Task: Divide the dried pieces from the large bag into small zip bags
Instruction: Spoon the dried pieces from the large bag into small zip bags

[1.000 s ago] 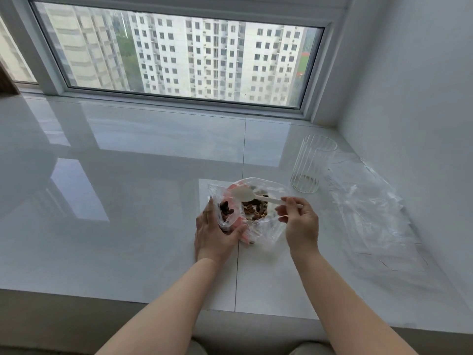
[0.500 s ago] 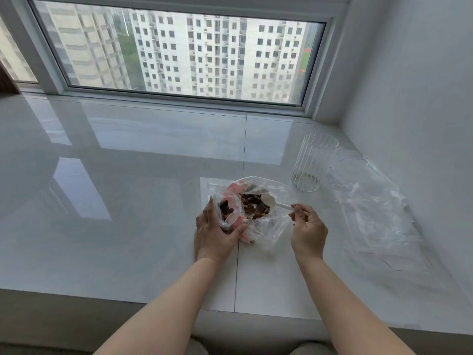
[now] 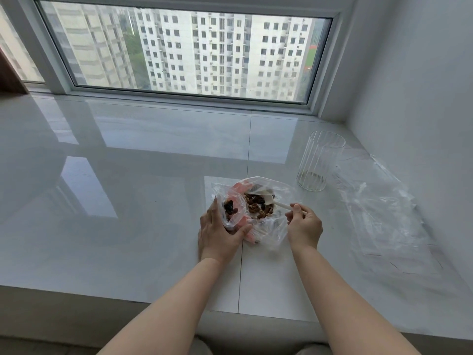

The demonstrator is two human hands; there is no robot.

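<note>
Your spoon (image 3: 266,199) has dipped into the large bag (image 3: 268,226); right hand (image 3: 304,226) pinches its handle, while your left hand (image 3: 217,237) grips the small zip bag (image 3: 230,208) (mouth seemingly propped open for filling).

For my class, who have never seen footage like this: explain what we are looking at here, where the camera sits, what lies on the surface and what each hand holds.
No machine here: these are a person's two bare arms, filmed by a wide-angle camera worn on the head, looking forward and down. The surface is a glossy white ledge below a window. The left hand grips a small clear bag with dark dried pieces in it. The right hand pinches the handle of a white spoon, whose bowl sits among brown dried pieces in the large bag. Further right stand a ribbed clear glass and a heap of empty clear bags.
</note>
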